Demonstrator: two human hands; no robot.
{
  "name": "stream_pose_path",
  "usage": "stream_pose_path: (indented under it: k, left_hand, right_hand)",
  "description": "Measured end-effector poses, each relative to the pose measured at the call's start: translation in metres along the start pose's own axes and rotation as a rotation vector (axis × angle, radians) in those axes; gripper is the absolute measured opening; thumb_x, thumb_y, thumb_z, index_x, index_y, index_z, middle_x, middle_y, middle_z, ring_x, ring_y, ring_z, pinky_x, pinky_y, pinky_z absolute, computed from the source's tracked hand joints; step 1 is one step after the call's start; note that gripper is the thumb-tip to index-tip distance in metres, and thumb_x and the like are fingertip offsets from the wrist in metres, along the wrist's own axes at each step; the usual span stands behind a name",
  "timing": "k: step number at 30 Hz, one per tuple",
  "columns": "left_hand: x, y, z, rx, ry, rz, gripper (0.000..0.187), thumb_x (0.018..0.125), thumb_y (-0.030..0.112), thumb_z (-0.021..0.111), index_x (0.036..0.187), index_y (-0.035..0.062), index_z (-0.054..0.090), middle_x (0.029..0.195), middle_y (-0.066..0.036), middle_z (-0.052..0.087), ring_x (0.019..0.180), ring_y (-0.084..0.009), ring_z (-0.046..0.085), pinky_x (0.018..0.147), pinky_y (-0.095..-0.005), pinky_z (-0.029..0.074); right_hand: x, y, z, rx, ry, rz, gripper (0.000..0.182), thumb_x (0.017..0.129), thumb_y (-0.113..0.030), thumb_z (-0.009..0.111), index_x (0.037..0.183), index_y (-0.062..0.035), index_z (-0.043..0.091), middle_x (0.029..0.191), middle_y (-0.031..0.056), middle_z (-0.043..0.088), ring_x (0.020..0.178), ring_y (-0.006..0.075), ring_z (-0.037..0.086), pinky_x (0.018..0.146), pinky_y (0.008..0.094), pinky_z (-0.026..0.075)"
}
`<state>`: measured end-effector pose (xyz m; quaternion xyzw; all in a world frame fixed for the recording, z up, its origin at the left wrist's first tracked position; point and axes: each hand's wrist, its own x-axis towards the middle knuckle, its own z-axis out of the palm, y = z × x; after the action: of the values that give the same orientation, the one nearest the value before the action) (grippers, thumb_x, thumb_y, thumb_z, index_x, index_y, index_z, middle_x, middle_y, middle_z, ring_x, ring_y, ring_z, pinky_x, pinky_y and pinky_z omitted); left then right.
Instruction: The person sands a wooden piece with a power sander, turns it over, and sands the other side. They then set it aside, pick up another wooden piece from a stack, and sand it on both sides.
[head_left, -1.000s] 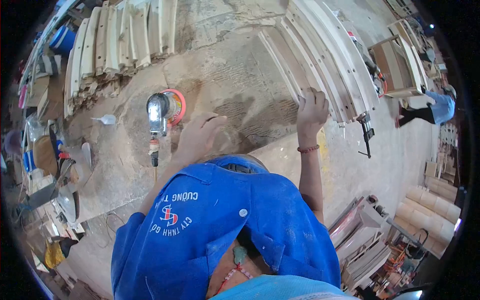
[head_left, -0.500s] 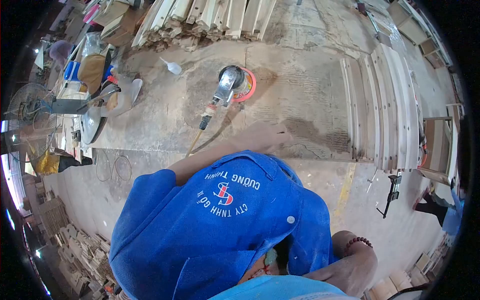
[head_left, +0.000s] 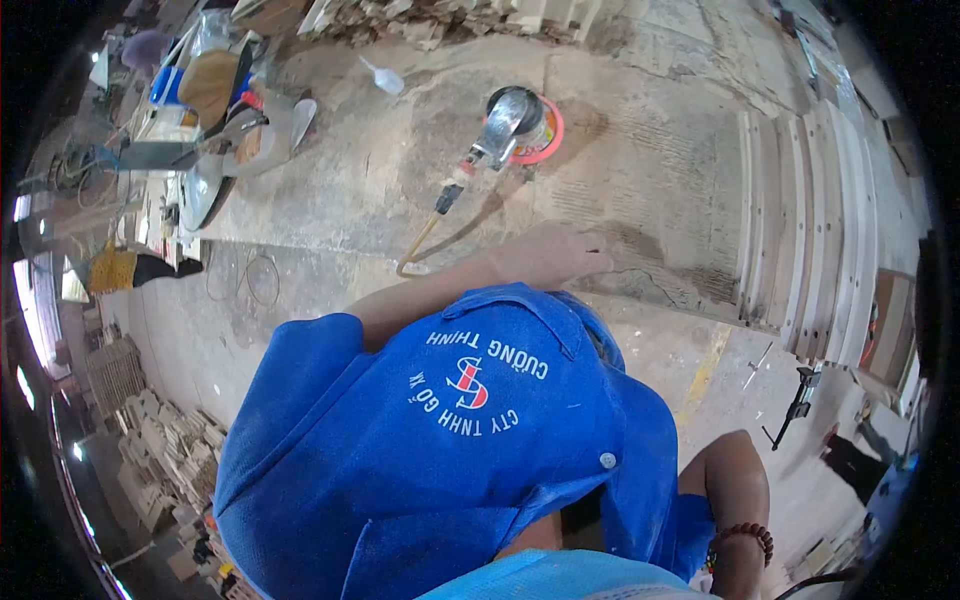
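Observation:
My left hand (head_left: 572, 254) lies on the worn work surface (head_left: 400, 130), palm down near its front edge, with its fingers loose and nothing visible in them. Beyond it is a sander (head_left: 510, 125) with a red-rimmed round pad and a yellowish hose (head_left: 418, 245), touched by neither hand. My right arm is bent at the right. A dark bead bracelet (head_left: 752, 535) circles its wrist, and part of my right hand (head_left: 738, 577) shows below, beside the light blue mask (head_left: 560, 578). Its fingers are hidden.
Long wooden slats (head_left: 815, 230) are stacked on the right and more wood (head_left: 450, 20) lies at the back. A white bottle (head_left: 385, 78) lies left of the sander. A fan (head_left: 75, 165) is at far left, a clamp (head_left: 797, 405) at right. Another person's dark-clothed leg (head_left: 855, 465) shows far right.
The view has shifted, moving the surface and sander up and right in the picture. My right wrist and bracelet have moved down, and the fingers have left view. My left hand still rests on the surface.

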<state>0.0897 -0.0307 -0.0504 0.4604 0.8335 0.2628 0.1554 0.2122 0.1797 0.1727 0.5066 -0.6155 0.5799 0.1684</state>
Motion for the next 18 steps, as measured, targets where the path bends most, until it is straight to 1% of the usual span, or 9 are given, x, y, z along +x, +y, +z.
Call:
stream_pose_path:
  k: [2, 3, 5, 6, 8, 11, 15, 17, 18]
  left_hand:
    - [-0.010, -0.002, -0.002, 0.029, 0.077, 0.033, 0.031, 0.084, 0.011, 0.058, 0.115, 0.0153, 0.061, 0.108, -0.007, 0.060, 0.095, -0.0310, 0.063, 0.080, -0.0433, 0.053]
    - [-0.017, -0.004, -0.002, 0.021, 0.082, 0.003, 0.031, 0.084, 0.011, 0.058, 0.115, 0.0153, 0.061, 0.108, -0.007, 0.060, 0.095, -0.0310, 0.063, 0.080, -0.0433, 0.053]
    - [-0.029, -0.009, -0.004, 0.031, 0.047, -0.052, 0.034, 0.081, 0.009, 0.061, 0.114, 0.0150, 0.060, 0.106, -0.009, 0.060, 0.095, -0.0315, 0.063, 0.081, -0.0433, 0.053]
    - [-0.037, -0.011, -0.007, 0.027, 0.056, -0.065, 0.034, 0.081, 0.009, 0.061, 0.114, 0.0150, 0.060, 0.106, -0.009, 0.060, 0.095, -0.0315, 0.063, 0.081, -0.0433, 0.053]
    - [-0.056, -0.015, -0.015, 0.050, 0.069, -0.045, 0.038, 0.077, 0.008, 0.062, 0.114, 0.0147, 0.059, 0.107, -0.009, 0.061, 0.096, -0.0312, 0.063, 0.083, -0.0430, 0.052]
    - [-0.081, -0.023, -0.017, 0.028, 0.126, -0.095, 0.039, 0.076, 0.007, 0.061, 0.114, 0.0144, 0.058, 0.104, -0.008, 0.061, 0.094, -0.0308, 0.064, 0.082, -0.0427, 0.052]
    - [-0.109, -0.030, -0.043, 0.055, 0.170, -0.098, 0.036, 0.078, 0.009, 0.060, 0.114, 0.0148, 0.059, 0.101, -0.008, 0.061, 0.093, -0.0303, 0.064, 0.081, -0.0419, 0.053]
    - [-0.120, -0.034, -0.052, 0.058, 0.223, -0.153, 0.032, 0.080, 0.012, 0.059, 0.112, 0.0140, 0.060, 0.101, -0.007, 0.062, 0.093, -0.0298, 0.064, 0.079, -0.0409, 0.053]
    - [-0.125, -0.040, -0.059, 0.060, 0.232, -0.147, 0.032, 0.080, 0.012, 0.059, 0.112, 0.0140, 0.060, 0.101, -0.007, 0.062, 0.093, -0.0298, 0.064, 0.079, -0.0409, 0.053]
  right_hand:
    - [0.006, 0.009, 0.003, 0.049, -0.022, 0.001, 0.023, 0.093, -0.019, 0.057, 0.102, -0.0001, 0.066, 0.097, 0.0109, 0.065, 0.091, 0.0210, 0.063, 0.081, 0.0363, 0.051]
    - [0.009, 0.012, 0.006, 0.080, -0.034, 0.001, 0.023, 0.093, -0.019, 0.057, 0.102, 0.0000, 0.066, 0.097, 0.0109, 0.065, 0.091, 0.0208, 0.063, 0.081, 0.0361, 0.051]
    - [0.016, 0.020, 0.010, 0.133, -0.052, -0.001, 0.024, 0.093, -0.020, 0.056, 0.102, 0.0001, 0.066, 0.098, 0.0109, 0.065, 0.091, 0.0205, 0.063, 0.081, 0.0358, 0.051]
    - [0.020, 0.023, 0.015, 0.149, -0.068, -0.002, 0.024, 0.093, -0.020, 0.056, 0.103, 0.0001, 0.066, 0.098, 0.0109, 0.065, 0.092, 0.0203, 0.063, 0.081, 0.0356, 0.051]
    - [0.031, 0.031, 0.024, 0.194, -0.102, -0.005, 0.025, 0.094, -0.020, 0.056, 0.103, 0.0002, 0.066, 0.099, 0.0108, 0.065, 0.092, 0.0200, 0.063, 0.081, 0.0353, 0.051]
    - [0.048, 0.041, 0.035, 0.251, -0.156, -0.009, 0.026, 0.094, -0.021, 0.055, 0.104, 0.0004, 0.066, 0.099, 0.0108, 0.065, 0.092, 0.0195, 0.063, 0.081, 0.0348, 0.051]
    - [0.068, 0.052, 0.059, 0.291, -0.210, 0.009, 0.027, 0.095, -0.022, 0.055, 0.105, 0.0006, 0.066, 0.101, 0.0107, 0.066, 0.093, 0.0189, 0.063, 0.082, 0.0341, 0.051]
    - [0.079, 0.058, 0.071, 0.316, -0.230, 0.022, 0.027, 0.095, -0.022, 0.055, 0.105, 0.0007, 0.066, 0.101, 0.0107, 0.066, 0.094, 0.0185, 0.063, 0.082, 0.0338, 0.051]
    - [0.084, 0.060, 0.077, 0.326, -0.240, 0.023, 0.028, 0.095, -0.022, 0.055, 0.105, 0.0007, 0.066, 0.101, 0.0106, 0.066, 0.094, 0.0184, 0.063, 0.082, 0.0336, 0.051]
